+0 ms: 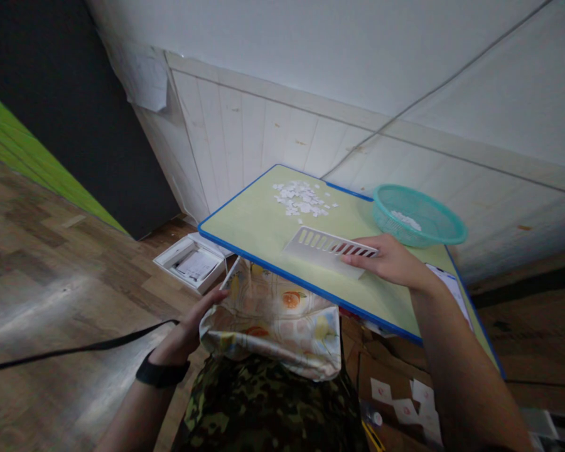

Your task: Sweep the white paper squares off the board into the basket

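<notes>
In my right hand [390,260] is a white slotted plastic holder [320,260], gripped by its right end and tilted over the yellow-green tabletop [249,216]. My left hand [200,320] is closed on the left edge of a fruit-print sheet [282,320], which lies over my lap below the table's front edge. Whether the sheet is cloth or plastic, I cannot make out. A loose heap of small white pieces [301,198] lies on the table beyond the holder. More white pieces sit inside a turquoise mesh basket [419,216] at the right.
Blue trim [282,277] edges the table, which stands against a white panelled wall [263,132]. An open white box [193,260] is on the wooden floor to the left. A paper sheet [452,289] lies on the table's right side. White cards [407,411] rest on brown cardboard below.
</notes>
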The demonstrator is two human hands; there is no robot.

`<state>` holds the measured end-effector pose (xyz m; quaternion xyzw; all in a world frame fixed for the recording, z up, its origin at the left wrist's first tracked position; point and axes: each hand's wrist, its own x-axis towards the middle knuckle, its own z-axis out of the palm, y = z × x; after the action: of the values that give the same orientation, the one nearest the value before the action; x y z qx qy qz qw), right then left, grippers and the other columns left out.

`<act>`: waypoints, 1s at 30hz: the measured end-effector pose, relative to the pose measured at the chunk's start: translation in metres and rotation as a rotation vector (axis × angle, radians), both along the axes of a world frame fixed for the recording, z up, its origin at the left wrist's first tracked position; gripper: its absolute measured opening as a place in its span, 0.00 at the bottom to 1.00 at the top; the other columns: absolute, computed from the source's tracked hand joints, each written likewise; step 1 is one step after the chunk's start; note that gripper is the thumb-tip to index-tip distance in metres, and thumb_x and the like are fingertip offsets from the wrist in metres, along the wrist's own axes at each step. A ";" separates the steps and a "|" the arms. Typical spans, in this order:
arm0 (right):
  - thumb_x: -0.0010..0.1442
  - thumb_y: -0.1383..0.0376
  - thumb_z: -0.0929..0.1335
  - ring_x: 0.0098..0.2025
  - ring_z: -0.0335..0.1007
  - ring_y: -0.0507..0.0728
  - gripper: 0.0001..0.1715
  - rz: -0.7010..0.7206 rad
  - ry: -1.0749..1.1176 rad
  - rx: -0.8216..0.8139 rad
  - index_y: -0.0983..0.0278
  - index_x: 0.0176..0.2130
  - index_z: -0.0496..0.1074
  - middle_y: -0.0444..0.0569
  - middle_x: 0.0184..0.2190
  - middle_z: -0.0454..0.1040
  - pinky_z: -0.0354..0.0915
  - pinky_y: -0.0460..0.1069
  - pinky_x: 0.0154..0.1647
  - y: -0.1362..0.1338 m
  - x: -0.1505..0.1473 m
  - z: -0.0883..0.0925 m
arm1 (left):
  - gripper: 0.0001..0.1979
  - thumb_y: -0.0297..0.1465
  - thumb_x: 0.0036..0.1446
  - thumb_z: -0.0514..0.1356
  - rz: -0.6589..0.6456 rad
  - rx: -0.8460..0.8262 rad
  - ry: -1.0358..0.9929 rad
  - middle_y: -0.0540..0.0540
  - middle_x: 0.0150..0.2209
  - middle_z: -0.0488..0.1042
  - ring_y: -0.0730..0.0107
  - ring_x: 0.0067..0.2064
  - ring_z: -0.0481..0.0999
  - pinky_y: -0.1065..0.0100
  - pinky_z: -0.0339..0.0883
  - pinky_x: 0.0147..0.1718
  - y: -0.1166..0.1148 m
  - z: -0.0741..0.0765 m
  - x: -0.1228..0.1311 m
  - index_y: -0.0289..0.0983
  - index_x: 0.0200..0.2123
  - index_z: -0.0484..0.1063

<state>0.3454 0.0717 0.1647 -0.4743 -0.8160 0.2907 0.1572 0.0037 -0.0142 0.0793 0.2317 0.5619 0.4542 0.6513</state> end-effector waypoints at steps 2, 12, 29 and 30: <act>0.58 0.49 0.67 0.38 0.74 0.57 0.25 0.035 0.004 -0.028 0.61 0.48 0.76 0.47 0.40 0.79 0.67 0.49 0.37 -0.001 -0.003 0.002 | 0.02 0.31 0.44 0.63 0.003 -0.002 -0.001 0.49 0.25 0.81 0.54 0.42 0.80 0.64 0.73 0.36 -0.001 0.000 -0.001 0.42 0.23 0.77; 0.58 0.49 0.67 0.36 0.74 0.58 0.24 -0.020 -0.001 0.058 0.61 0.46 0.77 0.46 0.39 0.80 0.66 0.48 0.33 0.001 -0.003 0.002 | 0.03 0.30 0.44 0.63 0.004 0.029 -0.007 0.50 0.26 0.81 0.57 0.43 0.79 0.68 0.72 0.36 0.000 -0.003 -0.003 0.43 0.22 0.77; 0.59 0.51 0.66 0.35 0.75 0.59 0.22 -0.184 -0.036 0.291 0.61 0.45 0.78 0.48 0.40 0.80 0.66 0.50 0.35 0.004 0.008 0.004 | 0.03 0.30 0.43 0.64 -0.011 0.043 -0.022 0.49 0.24 0.80 0.54 0.42 0.80 0.64 0.73 0.39 0.001 0.003 0.001 0.43 0.20 0.77; 0.59 0.52 0.66 0.34 0.74 0.59 0.22 -0.221 -0.069 0.330 0.62 0.45 0.78 0.49 0.38 0.80 0.66 0.51 0.35 0.012 0.009 0.003 | 0.03 0.30 0.43 0.64 -0.008 0.041 -0.015 0.49 0.24 0.81 0.54 0.42 0.80 0.64 0.73 0.40 0.001 0.003 0.001 0.43 0.20 0.77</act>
<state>0.3545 0.0838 0.1677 -0.5384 -0.8005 0.1174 0.2356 0.0048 -0.0137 0.0818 0.2441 0.5467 0.4648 0.6523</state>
